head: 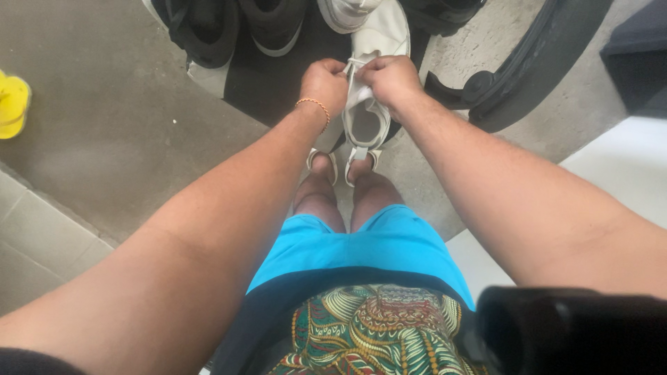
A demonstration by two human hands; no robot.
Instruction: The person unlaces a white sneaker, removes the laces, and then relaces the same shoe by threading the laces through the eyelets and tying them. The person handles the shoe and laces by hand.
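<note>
Both bare forearms reach forward and down from the lower corners of the view, converging toward the top centre. Left hand [324,82] is closed in a loose fist, knuckles up, fingers curled under and pinching at the thumb side. A thin orange beaded bracelet [314,107] circles the left wrist. Right hand [390,78] is likewise closed, knuckles up, thumb and fingertips pinched inward toward the left hand. The two hands sit just beside each other, nearly touching at the fingertips. Elbows are spread wide, forearms angled in a V. Below the hands, two bare knees stand close together, feet under them.
</note>
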